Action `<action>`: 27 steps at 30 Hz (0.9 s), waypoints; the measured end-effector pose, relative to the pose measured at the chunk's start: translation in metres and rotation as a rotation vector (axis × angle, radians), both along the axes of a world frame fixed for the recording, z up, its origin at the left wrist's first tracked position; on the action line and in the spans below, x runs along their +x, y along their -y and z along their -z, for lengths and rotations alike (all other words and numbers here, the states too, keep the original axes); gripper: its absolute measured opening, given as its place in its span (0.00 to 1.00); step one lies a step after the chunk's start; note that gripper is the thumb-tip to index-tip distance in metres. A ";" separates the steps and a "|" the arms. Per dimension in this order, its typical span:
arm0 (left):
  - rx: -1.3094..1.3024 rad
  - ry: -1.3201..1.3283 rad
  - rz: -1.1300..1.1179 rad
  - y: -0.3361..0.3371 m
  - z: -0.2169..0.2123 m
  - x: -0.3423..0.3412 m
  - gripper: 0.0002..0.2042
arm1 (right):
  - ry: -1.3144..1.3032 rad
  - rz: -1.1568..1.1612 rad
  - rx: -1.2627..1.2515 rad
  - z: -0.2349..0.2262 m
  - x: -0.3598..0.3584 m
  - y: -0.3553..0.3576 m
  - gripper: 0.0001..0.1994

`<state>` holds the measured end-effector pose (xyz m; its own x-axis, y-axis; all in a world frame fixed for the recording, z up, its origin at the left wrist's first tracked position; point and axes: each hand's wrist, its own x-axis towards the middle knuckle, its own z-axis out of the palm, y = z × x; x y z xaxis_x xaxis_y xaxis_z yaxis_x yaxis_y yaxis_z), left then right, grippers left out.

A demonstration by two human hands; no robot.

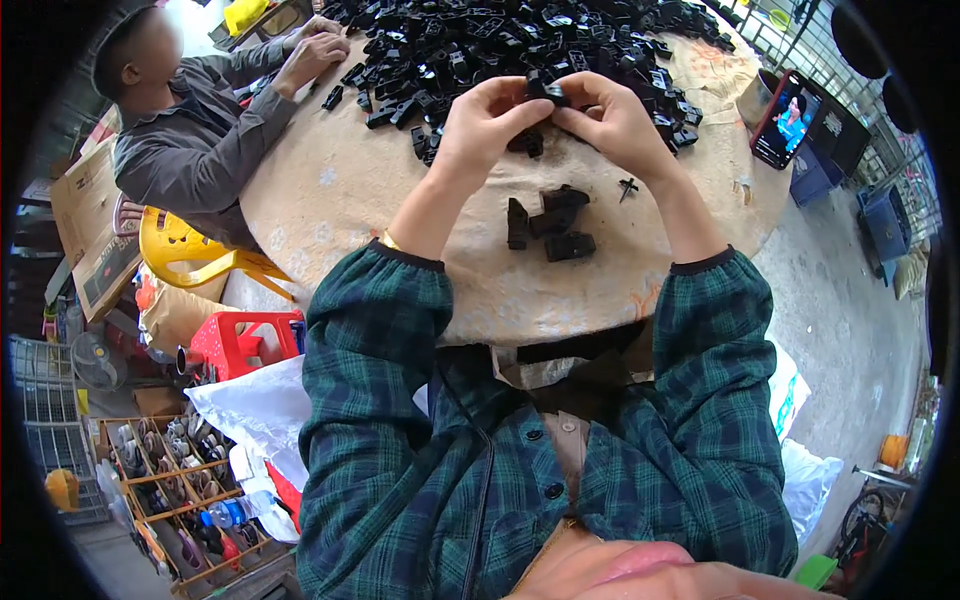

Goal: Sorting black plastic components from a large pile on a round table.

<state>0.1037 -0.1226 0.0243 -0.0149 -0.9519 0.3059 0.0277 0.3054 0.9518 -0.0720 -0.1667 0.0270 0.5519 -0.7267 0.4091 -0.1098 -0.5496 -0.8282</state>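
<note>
Both my hands meet over the round table (400,215), just short of a big heap of black plastic parts (450,60). Between the thumbs and fingers is a small black plastic part (540,88), whose exact kind I cannot make out. My left hand (480,130) pinches it from the left; my right hand (615,125) closes on its other side. Nearer to me lie several loose black parts, among them a blocky one (570,246) and an upright one (517,223). A small dark cross-shaped piece (628,189) rests by my right wrist.
Across the left side, another person (200,140) works with both hands at the heap. A phone (786,120) stands at the table's right edge, beside a dark blue bin (815,180). A yellow chair (200,245), a red stool (240,345) and a shoe rack (175,480) are on the left.
</note>
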 end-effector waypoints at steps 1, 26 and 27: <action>-0.002 -0.002 0.008 0.000 0.001 0.000 0.18 | -0.005 -0.023 -0.007 0.000 0.001 0.000 0.14; 0.074 -0.476 0.143 -0.006 0.005 -0.010 0.15 | 0.320 0.310 -0.315 0.001 0.024 -0.026 0.14; 0.073 -0.477 0.143 -0.007 0.004 -0.010 0.15 | 0.309 0.309 -0.306 0.002 0.024 -0.027 0.14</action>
